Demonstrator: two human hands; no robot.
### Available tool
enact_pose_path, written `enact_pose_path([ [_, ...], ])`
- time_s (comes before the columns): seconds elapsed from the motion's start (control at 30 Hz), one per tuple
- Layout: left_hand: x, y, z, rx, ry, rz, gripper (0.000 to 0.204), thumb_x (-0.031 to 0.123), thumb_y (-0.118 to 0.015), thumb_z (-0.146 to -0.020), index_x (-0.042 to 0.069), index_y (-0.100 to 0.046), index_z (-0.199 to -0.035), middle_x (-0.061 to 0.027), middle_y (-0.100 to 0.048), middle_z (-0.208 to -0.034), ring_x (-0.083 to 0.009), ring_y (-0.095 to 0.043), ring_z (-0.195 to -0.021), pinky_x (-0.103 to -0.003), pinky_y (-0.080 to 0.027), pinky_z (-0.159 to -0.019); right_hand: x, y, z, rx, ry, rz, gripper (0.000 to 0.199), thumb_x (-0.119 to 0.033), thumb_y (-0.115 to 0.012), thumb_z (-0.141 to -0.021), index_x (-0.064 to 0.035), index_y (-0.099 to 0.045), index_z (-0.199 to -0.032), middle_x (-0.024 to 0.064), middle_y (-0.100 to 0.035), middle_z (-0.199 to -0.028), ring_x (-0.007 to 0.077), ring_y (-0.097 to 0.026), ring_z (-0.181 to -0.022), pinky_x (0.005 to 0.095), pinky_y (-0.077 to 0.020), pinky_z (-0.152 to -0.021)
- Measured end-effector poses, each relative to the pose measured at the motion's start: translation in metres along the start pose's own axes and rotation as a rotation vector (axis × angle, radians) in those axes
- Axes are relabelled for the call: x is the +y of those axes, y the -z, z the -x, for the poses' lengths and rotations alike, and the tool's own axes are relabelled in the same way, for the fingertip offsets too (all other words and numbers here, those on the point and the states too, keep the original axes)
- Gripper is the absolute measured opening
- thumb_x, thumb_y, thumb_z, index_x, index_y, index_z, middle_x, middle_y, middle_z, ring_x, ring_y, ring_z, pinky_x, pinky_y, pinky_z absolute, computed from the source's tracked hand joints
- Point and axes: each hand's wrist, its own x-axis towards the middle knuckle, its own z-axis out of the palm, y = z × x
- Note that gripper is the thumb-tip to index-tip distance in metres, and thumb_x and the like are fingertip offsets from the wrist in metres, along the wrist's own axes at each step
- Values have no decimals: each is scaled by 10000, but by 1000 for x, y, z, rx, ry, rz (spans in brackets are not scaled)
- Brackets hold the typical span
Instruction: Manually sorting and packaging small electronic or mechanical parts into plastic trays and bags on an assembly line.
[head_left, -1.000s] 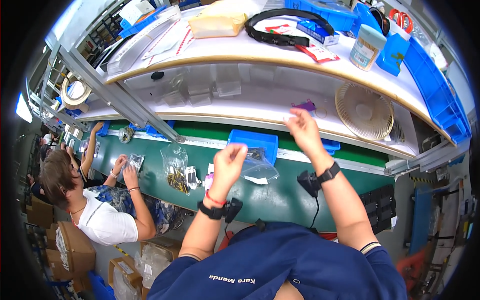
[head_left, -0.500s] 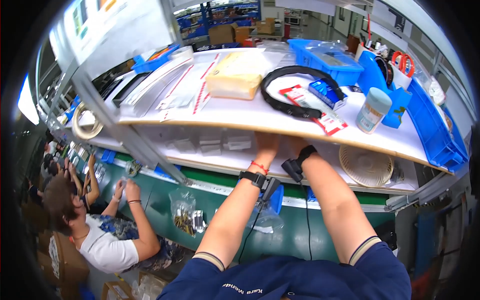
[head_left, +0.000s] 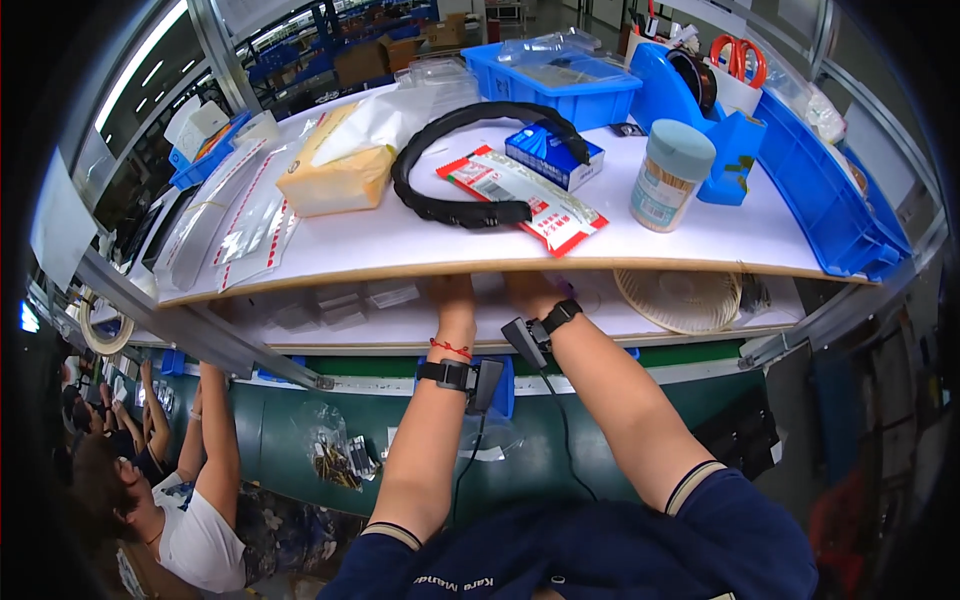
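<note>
Both arms reach in under the upper shelf (head_left: 590,262). My left hand (head_left: 454,292) is over the lower shelf, its fingers hidden by the upper board. Beside it, my right hand (head_left: 534,290) is likewise covered past the knuckles. Whatever either hand holds or touches cannot be seen. Small clear plastic packets (head_left: 345,306) lie just left of my left hand. To the right of my right hand stands a round cream plastic basket (head_left: 680,305). Each wrist wears a black strap with a small cabled device, and a red cord circles the left one.
On the upper shelf are a tissue pack (head_left: 335,185), a black padded loop (head_left: 430,205), a red-and-white packet (head_left: 530,200), a blue box (head_left: 552,155), a toothpick jar (head_left: 668,180) and blue bins (head_left: 550,85). A co-worker (head_left: 190,510) sits at the green bench (head_left: 270,400), left.
The view has swung, so the shelf and its things appear shifted left. My hands stay under the upper shelf. The co-worker's arms have reached farther forward.
</note>
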Motion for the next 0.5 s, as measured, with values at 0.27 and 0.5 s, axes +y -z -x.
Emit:
enact_pose_path([
  [0.27, 75, 47, 94, 26, 271, -588, 690, 486, -683, -762, 41, -533, -1267, -172, -439, -1305, -371, -477, -1130, -490, -373, -967, -81, 52, 20, 22, -885, -1410, 735, -99, -590, -812, 93, -221, -1417, 198, -481, -1270, 226, -529, -1091, 306, -446, -882],
  [0.5, 86, 87, 121, -169, 626, 487, 463, 232, -687, -791, 131, -442, -1170, -65, -521, -1148, -243, -538, -1043, -426, -488, -742, -82, 75, 35, -244, -733, -996, 659, -292, -593, -872, 108, -376, -1348, 270, -462, -1343, 350, -467, -1240, 365, -368, -1026],
])
